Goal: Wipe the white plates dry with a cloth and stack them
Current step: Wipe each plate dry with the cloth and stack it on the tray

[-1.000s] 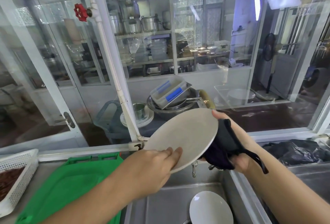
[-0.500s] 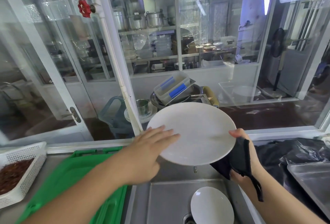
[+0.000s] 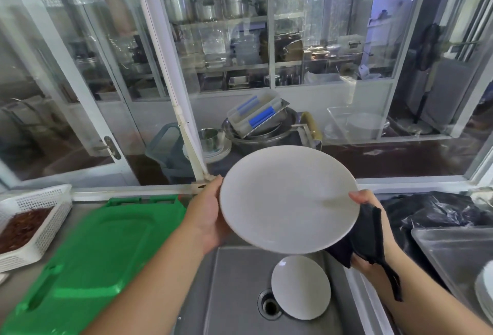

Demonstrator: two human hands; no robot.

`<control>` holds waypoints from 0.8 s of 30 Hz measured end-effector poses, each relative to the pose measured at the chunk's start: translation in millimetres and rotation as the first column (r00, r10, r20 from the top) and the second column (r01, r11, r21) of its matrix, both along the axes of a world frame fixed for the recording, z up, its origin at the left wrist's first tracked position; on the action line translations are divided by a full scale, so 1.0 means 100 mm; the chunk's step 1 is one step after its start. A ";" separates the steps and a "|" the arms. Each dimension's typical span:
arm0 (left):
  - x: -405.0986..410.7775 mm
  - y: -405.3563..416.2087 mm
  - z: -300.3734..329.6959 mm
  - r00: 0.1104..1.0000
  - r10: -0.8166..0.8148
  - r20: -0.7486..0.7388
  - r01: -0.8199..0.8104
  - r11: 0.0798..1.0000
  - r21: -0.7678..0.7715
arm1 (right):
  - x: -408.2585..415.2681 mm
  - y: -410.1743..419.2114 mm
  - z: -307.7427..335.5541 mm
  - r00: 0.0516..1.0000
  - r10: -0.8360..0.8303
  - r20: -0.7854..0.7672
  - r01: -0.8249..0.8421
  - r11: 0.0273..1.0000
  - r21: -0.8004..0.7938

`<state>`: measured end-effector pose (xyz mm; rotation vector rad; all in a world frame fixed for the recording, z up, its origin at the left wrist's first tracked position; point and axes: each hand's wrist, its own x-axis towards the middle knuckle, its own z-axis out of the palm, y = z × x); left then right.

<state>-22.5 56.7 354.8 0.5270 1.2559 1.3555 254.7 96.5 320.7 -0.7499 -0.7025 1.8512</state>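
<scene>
- Plate (image 3: 288, 198): held in the air above the sink (image 3: 234, 281), face up toward the camera; half a second ago the left palm lay on its face.
- Left hand (image 3: 210, 217): now cups the plate's left rim from beneath.
- Right hand (image 3: 370, 230): pinches the right rim, thumb on top, black cloth (image 3: 365, 238) bunched beneath.
- Judgement: the face is freed for wiping.
- Second plate (image 3: 300, 288): lies by the drain, unwiped.
- Stack (image 3: 484, 289): partly visible at the right edge.
</scene>
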 end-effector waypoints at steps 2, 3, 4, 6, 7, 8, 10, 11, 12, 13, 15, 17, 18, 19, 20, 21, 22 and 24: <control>0.12 -0.04 -0.10 1.000 -0.008 -0.005 0.008 1.000 -0.002 | 0.08 -0.08 -0.05 1.000 -0.019 0.020 0.019 1.000 -0.011; 0.17 -0.07 -0.15 1.000 0.002 -0.007 -0.002 1.000 -0.011 | 0.11 -0.11 -0.09 0.999 -0.033 0.032 0.033 0.999 -0.023; 0.20 -0.09 -0.20 1.000 0.016 0.006 -0.016 1.000 -0.020 | 0.14 -0.15 -0.12 0.998 -0.044 0.047 0.046 0.998 -0.042; 0.26 -0.12 -0.29 0.999 0.029 0.040 -0.028 0.999 -0.031 | 0.21 -0.22 -0.18 0.996 -0.057 0.070 0.063 0.995 -0.078; 0.28 -0.13 -0.34 0.998 0.024 0.050 -0.023 0.999 -0.032 | 0.24 -0.26 -0.20 0.994 -0.060 0.089 0.068 0.994 -0.088; 0.30 -0.13 -0.38 0.998 0.019 0.061 -0.017 0.999 -0.034 | 0.27 -0.31 -0.21 0.992 -0.068 0.109 0.078 0.993 -0.094; 0.34 -0.13 -0.47 0.997 0.015 0.074 -0.012 0.999 -0.031 | 0.33 -0.42 -0.21 0.985 -0.096 0.141 0.110 0.990 -0.088; 0.36 -0.13 -0.51 0.997 0.007 0.078 -0.005 1.000 -0.026 | 0.37 -0.48 -0.23 0.980 -0.122 0.157 0.136 0.987 -0.083; 0.39 -0.13 -0.53 0.997 -0.005 0.079 0.007 1.000 -0.018 | 0.40 -0.55 -0.24 0.971 -0.156 0.180 0.171 0.983 -0.072; 0.42 -0.13 -0.56 0.997 -0.018 0.081 0.019 1.000 -0.014 | 0.43 -0.61 -0.28 0.956 -0.199 0.215 0.215 0.975 -0.054; 0.47 -0.14 -0.60 0.995 -0.044 0.084 0.046 0.999 -0.019 | 0.49 -0.76 -0.33 0.912 -0.281 0.299 0.301 0.953 -0.022; 0.54 -0.16 -0.65 0.988 -0.140 0.072 0.141 0.990 -0.018 | 0.55 -0.95 -0.36 0.879 -0.342 0.333 0.369 0.929 -0.018; 0.59 -0.17 -0.69 0.980 -0.189 0.062 0.190 0.981 -0.021 | 0.58 -1.05 -0.39 0.864 -0.370 0.341 0.402 0.915 -0.026; 0.66 -0.18 -0.74 0.973 -0.226 0.053 0.228 0.973 -0.023 | 0.62 -1.17 -0.43 0.847 -0.398 0.353 0.437 0.899 -0.034; 0.73 -0.21 -0.78 0.965 -0.258 0.044 0.259 0.966 -0.024 | 0.67 -1.29 -0.46 0.824 -0.428 0.370 0.478 0.877 -0.048; 0.83 -0.23 -0.83 0.954 -0.298 0.040 0.299 0.954 -0.021 | 0.73 -1.42 -0.49 0.797 -0.460 0.392 0.523 0.850 -0.065; 0.93 -0.25 -0.87 0.938 -0.344 0.037 0.345 0.938 -0.024 | 0.79 -1.54 -0.51 0.766 -0.491 0.416 0.572 0.815 -0.092; 1.17 -0.31 -0.93 0.903 -0.428 0.038 0.429 0.902 -0.037 | 0.95 -1.77 -0.56 0.695 -0.546 0.467 0.670 0.728 -0.146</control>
